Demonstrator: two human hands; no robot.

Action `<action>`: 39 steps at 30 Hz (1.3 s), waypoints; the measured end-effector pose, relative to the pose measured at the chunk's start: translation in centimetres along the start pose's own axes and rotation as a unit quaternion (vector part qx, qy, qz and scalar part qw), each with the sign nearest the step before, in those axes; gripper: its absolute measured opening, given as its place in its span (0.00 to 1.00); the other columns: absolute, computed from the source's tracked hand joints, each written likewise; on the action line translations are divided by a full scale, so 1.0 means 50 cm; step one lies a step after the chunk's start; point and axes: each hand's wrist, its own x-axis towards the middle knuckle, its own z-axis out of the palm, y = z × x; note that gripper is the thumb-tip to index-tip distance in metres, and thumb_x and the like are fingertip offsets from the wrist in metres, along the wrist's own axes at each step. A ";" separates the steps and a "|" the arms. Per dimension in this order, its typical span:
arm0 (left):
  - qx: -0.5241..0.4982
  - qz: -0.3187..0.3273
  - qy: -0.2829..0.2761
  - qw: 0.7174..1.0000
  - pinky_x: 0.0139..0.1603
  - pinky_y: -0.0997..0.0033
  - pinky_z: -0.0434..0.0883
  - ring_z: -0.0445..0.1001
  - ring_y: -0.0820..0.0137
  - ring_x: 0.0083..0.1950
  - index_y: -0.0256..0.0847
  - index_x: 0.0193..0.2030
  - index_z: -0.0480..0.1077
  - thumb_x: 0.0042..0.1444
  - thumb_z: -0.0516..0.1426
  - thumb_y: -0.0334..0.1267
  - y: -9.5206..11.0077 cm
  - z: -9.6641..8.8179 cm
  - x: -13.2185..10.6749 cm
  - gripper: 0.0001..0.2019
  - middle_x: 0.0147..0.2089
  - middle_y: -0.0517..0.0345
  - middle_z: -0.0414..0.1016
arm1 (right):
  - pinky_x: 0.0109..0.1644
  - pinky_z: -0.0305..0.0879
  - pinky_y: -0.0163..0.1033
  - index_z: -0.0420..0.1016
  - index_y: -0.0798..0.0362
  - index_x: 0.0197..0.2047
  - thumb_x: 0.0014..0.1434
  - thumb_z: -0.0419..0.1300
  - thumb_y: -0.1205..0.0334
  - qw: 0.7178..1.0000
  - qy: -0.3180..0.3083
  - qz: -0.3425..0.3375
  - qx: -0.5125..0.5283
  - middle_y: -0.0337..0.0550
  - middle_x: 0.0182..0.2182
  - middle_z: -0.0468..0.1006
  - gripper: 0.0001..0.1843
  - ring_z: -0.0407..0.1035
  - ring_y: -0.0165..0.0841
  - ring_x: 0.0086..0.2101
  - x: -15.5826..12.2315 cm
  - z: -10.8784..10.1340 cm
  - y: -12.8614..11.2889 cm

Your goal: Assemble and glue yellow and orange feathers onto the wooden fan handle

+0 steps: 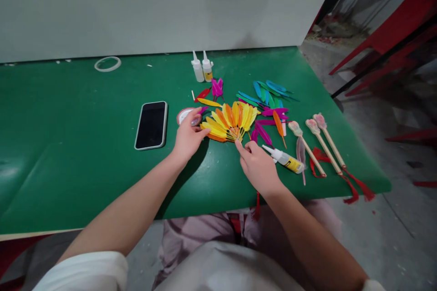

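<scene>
A fan of yellow and orange feathers (235, 118) lies spread in front of me. My right hand (258, 166) is closed at its narrow base, with the index finger extended onto it. Whatever handle lies under that palm is hidden; a red tassel (257, 207) hangs below the wrist. At the fan's left edge is my left hand (189, 135), thumb against the outer feathers and index finger apart from it. Beside those fingers sits a white disc with a red rim (183, 114), partly covered. A glue bottle (287, 161) lies on its side just right of my right hand.
Two glue bottles (202, 69) stand at the back. Loose blue and green feathers (269, 93) and magenta feathers (262, 132) lie right of the fan. Several tasselled wooden sticks (327, 141) rest near the table's right edge. A phone (151, 125) and a clear ring (107, 64) are leftward.
</scene>
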 end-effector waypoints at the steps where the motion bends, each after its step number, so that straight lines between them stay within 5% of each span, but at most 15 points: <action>1: -0.002 0.000 -0.001 1.000 0.36 0.71 0.73 0.70 0.80 0.28 0.46 0.56 0.63 0.39 0.63 0.28 -0.002 0.000 0.000 0.33 0.50 0.52 0.67 | 0.29 0.57 0.37 0.65 0.53 0.58 0.61 0.47 0.67 1.000 0.001 -0.001 -0.001 0.47 0.35 0.71 0.23 0.66 0.33 0.32 0.000 0.000 0.000; 13: -0.001 0.005 0.003 1.000 0.38 0.69 0.72 0.68 0.82 0.27 0.46 0.54 0.65 0.40 0.62 0.29 -0.001 -0.001 -0.006 0.30 0.49 0.53 0.68 | 0.34 0.62 0.35 0.59 0.56 0.60 0.61 0.48 0.64 0.996 0.066 0.027 0.062 0.45 0.34 0.72 0.24 0.67 0.33 0.34 -0.006 0.001 0.000; 24: -0.004 0.013 0.002 1.000 0.40 0.68 0.72 0.70 0.79 0.30 0.45 0.53 0.66 0.40 0.62 0.30 -0.005 -0.001 -0.007 0.29 0.49 0.54 0.68 | 0.32 0.58 0.34 0.68 0.50 0.55 0.61 0.47 0.65 0.998 0.030 0.024 0.047 0.44 0.35 0.72 0.20 0.67 0.31 0.33 -0.006 -0.001 -0.004; 39: -0.017 0.000 0.002 1.000 0.39 0.71 0.71 0.68 0.82 0.27 0.44 0.52 0.67 0.39 0.63 0.30 -0.004 0.004 -0.005 0.29 0.48 0.55 0.67 | 0.31 0.59 0.35 0.67 0.53 0.56 0.61 0.47 0.66 0.999 0.032 0.009 0.035 0.46 0.35 0.71 0.21 0.67 0.32 0.34 -0.007 0.005 -0.002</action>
